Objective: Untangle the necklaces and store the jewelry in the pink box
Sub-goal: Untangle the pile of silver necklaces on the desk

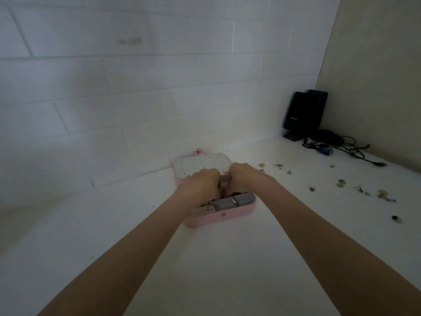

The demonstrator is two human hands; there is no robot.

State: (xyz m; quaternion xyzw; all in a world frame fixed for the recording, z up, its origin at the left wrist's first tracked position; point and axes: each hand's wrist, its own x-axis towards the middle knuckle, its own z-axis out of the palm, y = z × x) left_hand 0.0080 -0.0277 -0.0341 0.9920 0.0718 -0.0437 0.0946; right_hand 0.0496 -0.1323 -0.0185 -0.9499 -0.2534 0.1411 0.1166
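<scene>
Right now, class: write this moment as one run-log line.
pink box: open, lid back near wall | left hand, right hand: over box, fingers curled, contents hidden | loose jewelry: scattered on table right of box

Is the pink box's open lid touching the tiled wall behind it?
Cannot tell. In the head view the lid lies back toward the wall, but its far edge is too dim to show contact or a gap.

White brick wall [136,87], white counter [227,258], beige side panel [376,76]; dim, perhaps unlit.

One pink box [218,216] is lying open, two hands are showing, two black speakers [304,112] are standing, and roughly a dozen small trinkets [340,183] are lying scattered.
</scene>
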